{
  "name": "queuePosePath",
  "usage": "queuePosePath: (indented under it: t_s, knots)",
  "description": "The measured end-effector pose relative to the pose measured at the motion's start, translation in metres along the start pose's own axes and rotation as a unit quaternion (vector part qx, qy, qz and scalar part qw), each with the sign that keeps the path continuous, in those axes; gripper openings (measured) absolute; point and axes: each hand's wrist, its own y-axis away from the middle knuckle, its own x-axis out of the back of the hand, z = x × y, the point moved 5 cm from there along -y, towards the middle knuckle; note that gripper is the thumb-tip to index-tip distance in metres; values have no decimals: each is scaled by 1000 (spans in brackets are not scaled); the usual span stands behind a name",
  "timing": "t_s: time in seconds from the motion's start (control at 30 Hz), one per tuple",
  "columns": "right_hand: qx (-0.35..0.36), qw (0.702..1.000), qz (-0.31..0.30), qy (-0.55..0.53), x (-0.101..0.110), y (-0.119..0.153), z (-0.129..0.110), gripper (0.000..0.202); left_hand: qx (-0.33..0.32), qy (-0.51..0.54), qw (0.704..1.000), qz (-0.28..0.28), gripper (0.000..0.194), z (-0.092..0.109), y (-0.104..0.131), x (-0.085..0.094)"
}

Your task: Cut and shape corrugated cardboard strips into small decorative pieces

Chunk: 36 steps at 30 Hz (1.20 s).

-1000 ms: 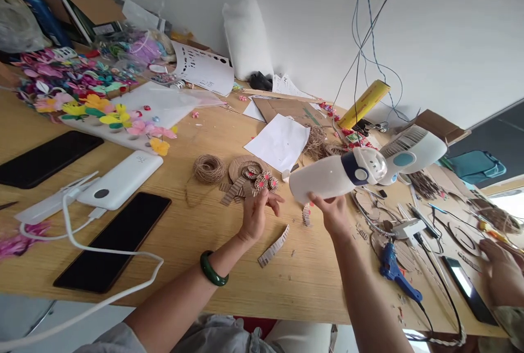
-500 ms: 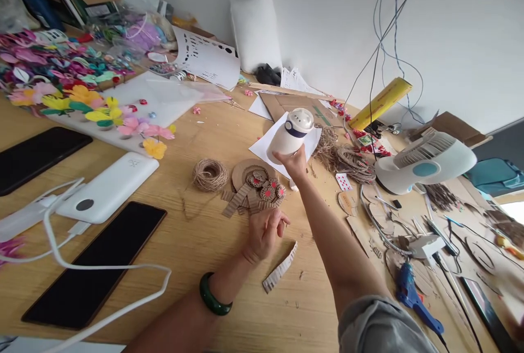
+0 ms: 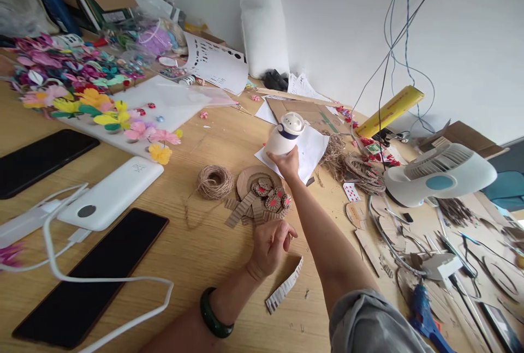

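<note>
My right hand (image 3: 285,163) is wrapped round a white bottle (image 3: 282,140) with a dark blue band and a domed lid, tilted over a sheet of white paper (image 3: 313,148). My left hand (image 3: 270,246), a dark green bangle (image 3: 215,313) on its wrist, rests with curled fingers and nothing visible in them. Just beyond it lies a cardboard ring (image 3: 244,178) carrying corrugated strips (image 3: 242,210) and rolled cardboard flowers with red centres (image 3: 273,202). A loose fringed cardboard strip (image 3: 285,286) lies to the right of my left hand.
A twine ball (image 3: 215,182) sits left of the ring. Phones (image 3: 102,271), a power bank (image 3: 110,193) and a white cable lie at left, fabric flowers (image 3: 110,115) behind. At right are a fan (image 3: 442,175), a blue glue gun (image 3: 426,312) and cardboard scraps.
My right hand and the bottle have moved a little left relative to the paper. The whole view has shifted slightly; my left hand stays curled beside the cardboard ring.
</note>
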Motion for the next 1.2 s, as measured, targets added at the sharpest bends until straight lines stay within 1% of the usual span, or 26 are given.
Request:
queuePosePath:
  t_s: [0.13,0.23,0.33,0.37,0.4,0.43,0.5,0.53,0.6,0.67,0.73,0.77,0.83,0.9,0.97,1.0,1.07,1.1,1.13,1.2]
  knots:
    - [20,1000,-3,18,-3,2,-1,81,-7,4,1000,4,54,0,-1,0]
    - [20,999,-23,28,-2,2,-3,86,4,-3,1000,-1,55,-2,0,0]
    - [15,999,-37,32,7,3,-8,93,18,-11,1000,-1,56,-3,0,1]
    - [7,999,-30,26,14,4,-9,89,20,-11,1000,1,57,-3,0,2]
    - [-2,1000,-19,15,23,8,-9,81,22,-12,1000,4,57,-3,-1,3]
    - [-9,1000,-7,-1,34,14,-10,69,25,-13,1000,8,58,-2,-1,3]
    - [4,999,1,-44,59,34,-11,42,30,-21,999,6,60,-3,-2,4]
    - [22,998,-11,-64,71,48,-13,33,32,-22,999,4,61,-3,-2,4]
    - [50,995,-35,-75,99,86,-14,26,40,-26,999,11,61,-4,-3,4]
    - [60,997,-36,-40,127,130,-11,22,46,-34,998,14,61,-4,-3,4]
    - [78,996,-54,-6,148,175,-7,19,42,-42,998,7,57,-3,-3,3]
    - [102,991,-81,5,153,196,-6,19,42,-46,998,0,55,-3,-3,1]
    - [157,976,-148,27,156,232,-4,23,46,-52,997,-17,50,-3,-2,-1]
    - [187,961,-195,53,154,258,1,30,50,-57,996,-41,48,-4,0,-4]
    - [191,956,-211,72,150,270,5,30,53,-63,994,-75,46,-6,2,-7]
    - [187,957,-207,74,150,273,7,26,55,-64,992,-94,44,-7,3,-9]
    - [177,966,-179,53,151,273,8,11,63,-65,987,-131,40,-9,4,-13]
    - [161,973,-161,31,153,271,10,4,65,-66,985,-145,37,-10,4,-14]
    - [134,981,-141,0,156,268,12,2,65,-68,983,-156,34,-11,4,-16]
    - [50,990,-108,-82,160,259,21,8,67,-69,982,-164,31,-12,3,-18]
